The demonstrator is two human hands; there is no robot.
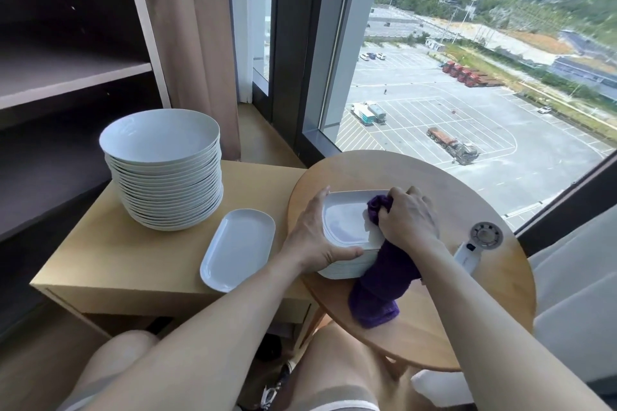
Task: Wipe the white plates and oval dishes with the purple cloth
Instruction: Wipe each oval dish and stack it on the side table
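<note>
At the round table's left edge, the right hand gripped the purple cloth on the top oval dish while the left hand clasped the stack; steady bracing and rim-to-rim strokes looked best.

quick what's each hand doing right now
Left hand: grips the stack of oval dishes by its edge.
Right hand: grips the purple cloth, pressed on that stack.

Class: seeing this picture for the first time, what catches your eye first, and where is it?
A tall stack of white plates stands on the wooden side table, left. On the round table, the right hand presses a purple cloth onto stacked oval dishes steadied by the left hand.
</note>
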